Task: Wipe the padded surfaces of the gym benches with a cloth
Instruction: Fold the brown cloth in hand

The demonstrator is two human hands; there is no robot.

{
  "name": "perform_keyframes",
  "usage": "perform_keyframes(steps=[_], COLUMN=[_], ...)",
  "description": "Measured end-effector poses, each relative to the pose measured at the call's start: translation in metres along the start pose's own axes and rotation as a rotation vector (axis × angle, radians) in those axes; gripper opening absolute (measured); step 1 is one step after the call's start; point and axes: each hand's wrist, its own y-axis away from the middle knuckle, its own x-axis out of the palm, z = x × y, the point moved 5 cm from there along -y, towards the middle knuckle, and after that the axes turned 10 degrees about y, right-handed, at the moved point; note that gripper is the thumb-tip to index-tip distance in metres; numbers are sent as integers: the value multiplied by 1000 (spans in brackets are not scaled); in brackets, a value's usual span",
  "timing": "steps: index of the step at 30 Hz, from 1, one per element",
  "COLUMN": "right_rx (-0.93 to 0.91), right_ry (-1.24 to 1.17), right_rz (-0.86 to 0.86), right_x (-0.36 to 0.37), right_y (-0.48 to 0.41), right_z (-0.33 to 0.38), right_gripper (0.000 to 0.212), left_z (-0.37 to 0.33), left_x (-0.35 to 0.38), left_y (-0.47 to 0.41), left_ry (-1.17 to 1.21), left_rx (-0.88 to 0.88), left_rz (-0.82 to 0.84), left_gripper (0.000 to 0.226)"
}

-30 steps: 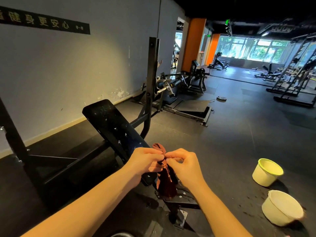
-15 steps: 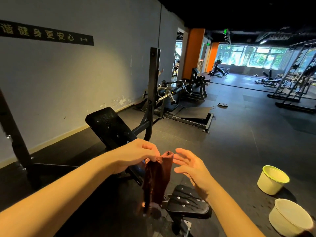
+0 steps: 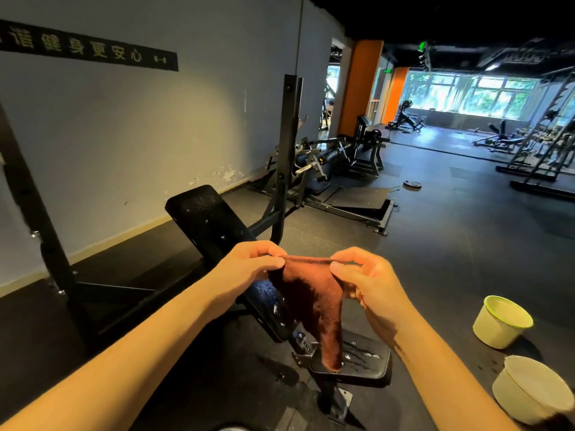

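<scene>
A reddish-brown cloth (image 3: pixel 311 301) hangs between my hands above the bench. My left hand (image 3: pixel 249 269) pinches its top left corner, and my right hand (image 3: pixel 370 281) pinches the top right corner, so the upper edge is stretched out. Beneath them stands a black incline bench: its padded backrest (image 3: pixel 207 217) slopes up to the left and carries wet drops. The small black seat pad (image 3: pixel 361 360) lies under the cloth's lower tip, also wet. My left forearm hides part of the backrest's lower end.
Two pale plastic basins stand on the floor at right, one with a green rim (image 3: pixel 501 320), another nearer (image 3: pixel 533 388). Black rack uprights (image 3: pixel 287 144) flank the bench. A plate-loaded machine (image 3: pixel 336 163) stands beyond; more racks (image 3: pixel 547 150) at far right.
My right hand, open half a second ago, has taken hold of the cloth's other corner. Both hands have drawn apart, spreading the cloth that was bunched a second ago.
</scene>
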Motion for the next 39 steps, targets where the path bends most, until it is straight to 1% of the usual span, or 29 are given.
perform_keyframes(steps=[2,3,6,7,9,11,12,14,15,16,18,20,22,23,24,26,27,28,30,32,35,36,38,39], right_rx=[-31,-37,-4,19,71,136,187,341,406,446,458,415,381,378,382,368,354,334,288,234,175,175,224,249], right_ry=[-26,-36,-42,-46,-85,-175,-191,-154,-149,-152,-162,-134,-124,-135,-129,-52,-12,16,77,141,230,263,309,337], right_rz=[-41,-49,-66,-83,-146,-193,-179,-50,-9,-21,-128,-205,-181,-129,-80,-56,-79,-109,-141,-141,-172,-183,-134,-85], right_x=[-7,-11,-20,-22,-29,-37,-36,-22,-14,-10,-12,-17,-16,-12,-9,-12,-15,-19,-25,-30,-38,-42,-47,-47], right_y=[1,2,1,2,2,4,6,14,20,24,25,24,22,22,23,23,23,23,22,18,8,4,-6,-9], right_z=[16,23,24,24,17,-1,-13,-43,-57,-71,-87,-87,-86,-84,-85,-85,-85,-83,-78,-70,-57,-53,-49,-47], right_gripper=[7,8,8,9,9,7,15,46,59,61,50,45,47,51,55,56,54,50,42,36,29,26,22,26], left_z=[-6,-7,2,8,13,20,24,36,44,53,64,70,74,76,76,80,81,81,76,67,55,49,40,38], left_x=[9,15,37,40,42,45,45,43,41,37,32,33,33,33,33,36,39,42,43,45,49,51,56,58], left_y=[5,7,17,19,22,19,16,9,7,5,7,9,6,5,4,4,6,8,5,0,-14,-18,-26,-31], left_ry=[134,153,127,131,164,259,294,303,282,252,214,163,-20,-115,-161,-102,-48,-11,13,-1,-54,-77,-112,-137], left_rx=[35,11,-119,-141,-148,-153,-170,-228,-261,-290,-303,-289,-285,-304,-333,-427,-467,-502,-534,-552,-585,-606,-636,-644], left_rz=[-31,-2,168,169,89,-16,-75,-169,-212,-262,-332,-340,-309,-277,-237,-157,-111,-72,-48,11,94,116,167,203], left_gripper=[24,30,53,59,66,63,60,58,57,55,49,48,52,54,57,63,60,53,36,27,23,20,13,24])
